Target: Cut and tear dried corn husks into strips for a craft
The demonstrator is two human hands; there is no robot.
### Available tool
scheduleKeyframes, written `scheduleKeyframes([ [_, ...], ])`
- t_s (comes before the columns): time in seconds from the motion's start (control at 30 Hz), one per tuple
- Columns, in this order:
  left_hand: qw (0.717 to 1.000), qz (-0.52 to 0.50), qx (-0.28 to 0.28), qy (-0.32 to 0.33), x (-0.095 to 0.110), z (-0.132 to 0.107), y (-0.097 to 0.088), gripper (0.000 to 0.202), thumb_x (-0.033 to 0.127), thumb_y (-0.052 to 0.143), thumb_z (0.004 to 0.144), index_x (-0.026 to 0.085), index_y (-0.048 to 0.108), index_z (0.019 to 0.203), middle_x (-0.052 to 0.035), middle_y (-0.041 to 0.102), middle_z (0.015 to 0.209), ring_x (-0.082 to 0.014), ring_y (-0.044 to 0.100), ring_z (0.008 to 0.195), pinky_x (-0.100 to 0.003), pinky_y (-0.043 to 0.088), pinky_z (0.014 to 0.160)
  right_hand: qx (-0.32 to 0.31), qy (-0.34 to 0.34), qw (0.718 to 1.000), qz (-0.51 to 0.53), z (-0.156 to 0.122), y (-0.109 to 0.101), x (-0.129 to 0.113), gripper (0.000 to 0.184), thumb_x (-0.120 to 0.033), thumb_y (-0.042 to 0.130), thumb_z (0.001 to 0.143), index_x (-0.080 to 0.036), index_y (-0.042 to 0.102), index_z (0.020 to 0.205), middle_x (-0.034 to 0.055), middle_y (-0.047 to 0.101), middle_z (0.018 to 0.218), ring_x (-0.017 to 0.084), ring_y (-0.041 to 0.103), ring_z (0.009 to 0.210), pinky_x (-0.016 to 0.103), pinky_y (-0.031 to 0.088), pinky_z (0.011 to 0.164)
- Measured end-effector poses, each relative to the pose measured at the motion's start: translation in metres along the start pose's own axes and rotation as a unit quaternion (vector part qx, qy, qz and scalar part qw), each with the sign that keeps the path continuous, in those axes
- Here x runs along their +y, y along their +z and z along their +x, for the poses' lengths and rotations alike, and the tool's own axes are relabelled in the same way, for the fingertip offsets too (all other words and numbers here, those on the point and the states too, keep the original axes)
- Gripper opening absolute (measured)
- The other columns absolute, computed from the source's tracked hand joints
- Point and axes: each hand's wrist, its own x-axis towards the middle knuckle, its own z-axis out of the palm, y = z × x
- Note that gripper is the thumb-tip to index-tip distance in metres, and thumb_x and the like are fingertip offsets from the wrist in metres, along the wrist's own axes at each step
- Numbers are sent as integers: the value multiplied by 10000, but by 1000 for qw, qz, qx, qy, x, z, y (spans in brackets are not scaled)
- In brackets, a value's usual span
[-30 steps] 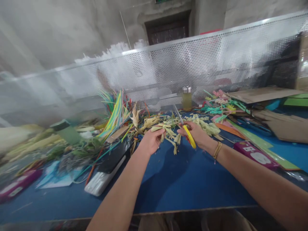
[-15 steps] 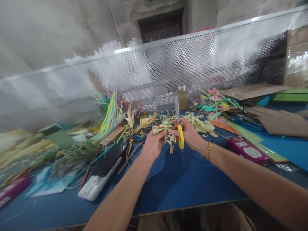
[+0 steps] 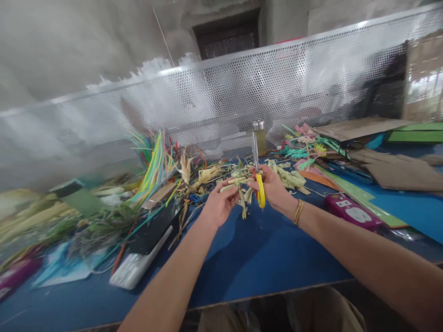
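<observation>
My right hand (image 3: pixel 275 190) is closed on yellow-handled scissors (image 3: pixel 259 184), whose blades point up and away from me. My left hand (image 3: pixel 218 206) pinches a bundle of pale dried husk strips (image 3: pixel 241 189) right beside the scissors. Both hands meet above the blue table (image 3: pixel 263 258), in front of a pile of more husk pieces (image 3: pixel 287 175). A gold bracelet (image 3: pixel 297 211) sits on my right wrist.
Coloured strips (image 3: pixel 155 166) fan up at left beside a black and white flat object (image 3: pixel 145 249). A small jar (image 3: pixel 259 136) stands by the perforated metal screen (image 3: pixel 277 92). A pink box (image 3: pixel 351 212), cardboard (image 3: pixel 398 170) and paper flowers (image 3: pixel 308 143) lie at right.
The scissors swung from slanting left to pointing upright, and both hands drew closer together around the husk bundle. The view shifted slightly to the right.
</observation>
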Motion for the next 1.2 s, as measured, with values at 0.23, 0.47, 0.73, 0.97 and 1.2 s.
scheduleKeyframes([
  [0.23,982,169,45,68,18,0,-11,444,330,823,602,193,684,1000,-64,681,1054,-174,617,913,-256,467,758,-59,52,996,-35,1,-8,-9,479,-280,751,629,-226,512,1041,-77,528,655,55,452,471,176,367,429],
  [0.47,965,255,-62,-12,14,2,-19,233,269,833,581,156,710,743,-32,645,666,-126,554,599,-245,393,578,-92,63,993,-40,-5,0,-10,478,-210,767,603,-207,550,1028,-62,552,685,40,427,480,171,350,437],
  [0.73,977,200,-51,-47,8,1,-14,237,233,839,557,163,644,670,0,615,620,-110,544,537,-237,384,543,-59,64,996,-2,-3,1,-10,493,-241,754,617,-235,532,1058,-80,501,679,59,505,534,188,440,484],
  [0.97,980,192,-31,-36,7,1,-12,233,262,841,568,154,668,680,-7,626,622,-106,537,525,-232,382,529,-55,61,997,0,-5,2,-10,492,-245,768,614,-229,537,1048,-78,507,674,62,513,545,197,455,503],
  [1.2,982,176,-41,-49,8,1,-12,267,243,860,537,144,665,690,-20,649,653,-116,559,551,-234,402,552,-12,67,997,39,-3,1,-6,537,-370,806,596,-244,537,1044,-54,549,755,69,532,542,208,466,477],
])
